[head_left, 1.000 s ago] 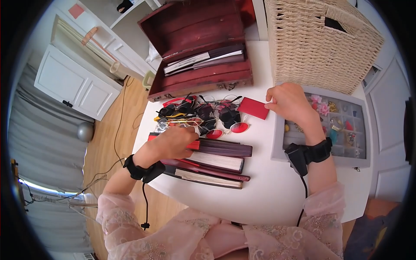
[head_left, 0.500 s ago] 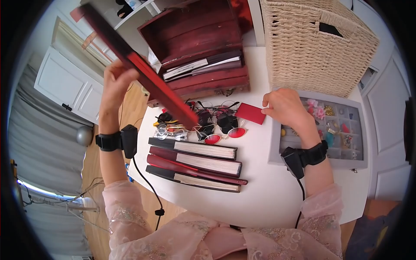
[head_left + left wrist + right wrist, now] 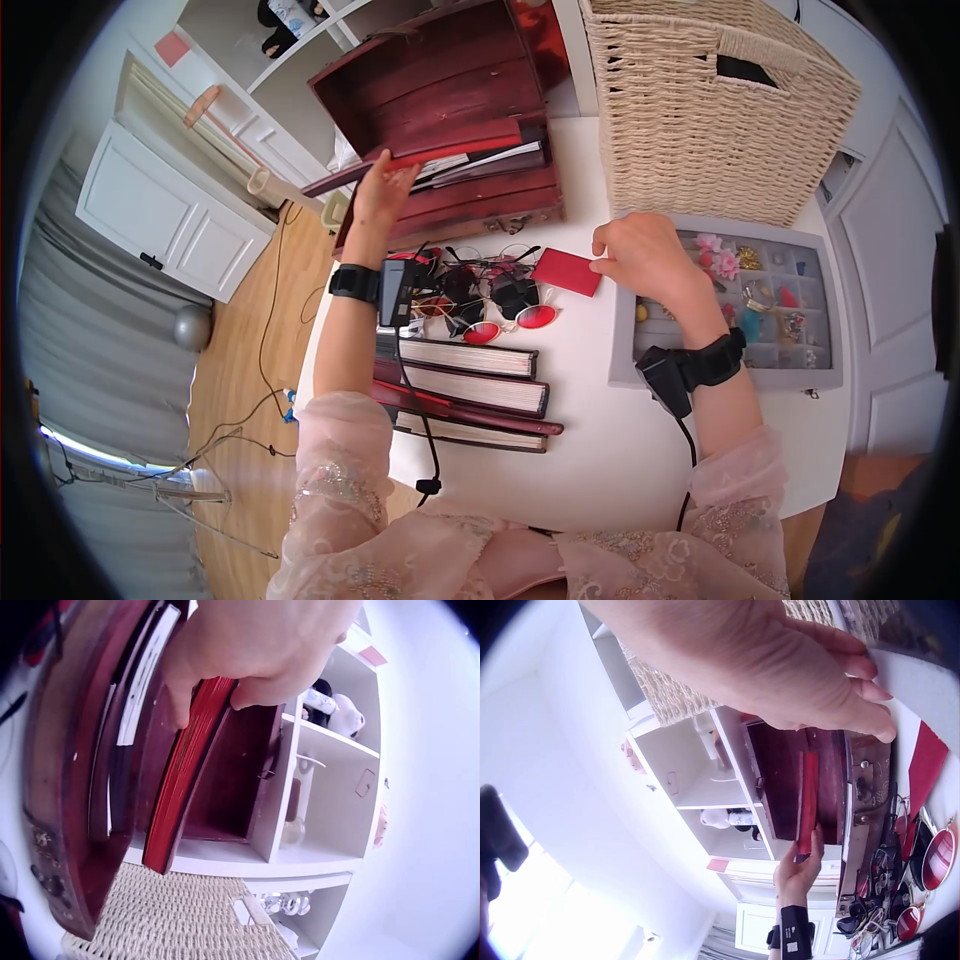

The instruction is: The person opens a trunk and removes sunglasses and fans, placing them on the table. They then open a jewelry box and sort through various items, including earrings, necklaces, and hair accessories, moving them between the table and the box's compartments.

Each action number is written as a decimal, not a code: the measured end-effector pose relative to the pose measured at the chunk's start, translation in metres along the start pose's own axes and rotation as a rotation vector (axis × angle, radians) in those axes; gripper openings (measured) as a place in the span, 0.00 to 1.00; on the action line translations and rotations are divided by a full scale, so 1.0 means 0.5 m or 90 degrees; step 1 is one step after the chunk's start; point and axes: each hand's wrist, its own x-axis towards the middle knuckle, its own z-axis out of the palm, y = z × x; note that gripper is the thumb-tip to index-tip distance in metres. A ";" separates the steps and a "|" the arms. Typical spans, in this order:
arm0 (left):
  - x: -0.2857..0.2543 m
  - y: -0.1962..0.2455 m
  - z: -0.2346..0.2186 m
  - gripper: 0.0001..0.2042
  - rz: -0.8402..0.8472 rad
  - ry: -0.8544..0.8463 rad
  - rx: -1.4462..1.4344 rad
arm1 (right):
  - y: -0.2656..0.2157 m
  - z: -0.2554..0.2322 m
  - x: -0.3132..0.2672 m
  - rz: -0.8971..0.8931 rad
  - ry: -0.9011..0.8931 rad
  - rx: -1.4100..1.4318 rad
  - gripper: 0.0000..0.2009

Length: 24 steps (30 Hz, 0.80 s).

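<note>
My left hand [image 3: 385,195] grips a dark red book with red page edges [image 3: 187,765], held over the open dark red suitcase [image 3: 440,220], where other books [image 3: 490,160] lie. The right hand [image 3: 650,255] is beside a small red booklet [image 3: 568,272] on the table, its fingertips at the booklet's right edge; whether it pinches it is unclear. In the right wrist view the left hand [image 3: 799,877] holds the book [image 3: 808,802] by one end. A pile of glasses [image 3: 480,290] lies in front of the suitcase.
Several books [image 3: 480,385] lie in a row on the white table [image 3: 590,440]. A compartment box of jewellery [image 3: 820,375] stands at the right, with a wicker basket [image 3: 700,130] behind it. White shelves [image 3: 330,787] stand behind the suitcase.
My left hand took the red-edged book from the row on the table, raised it at the left, then moved it over the suitcase. The right hand has stayed by the booklet.
</note>
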 end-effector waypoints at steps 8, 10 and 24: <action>-0.008 -0.079 0.003 0.22 -0.136 0.058 -0.024 | -0.002 -0.003 0.000 -0.002 -0.013 -0.018 0.08; -0.026 -0.083 0.043 0.21 -0.141 0.145 -0.015 | 0.001 0.002 -0.002 -0.009 0.017 0.005 0.08; 0.022 -0.112 0.017 0.17 -0.168 0.142 0.071 | -0.001 -0.002 0.001 0.008 -0.010 -0.005 0.08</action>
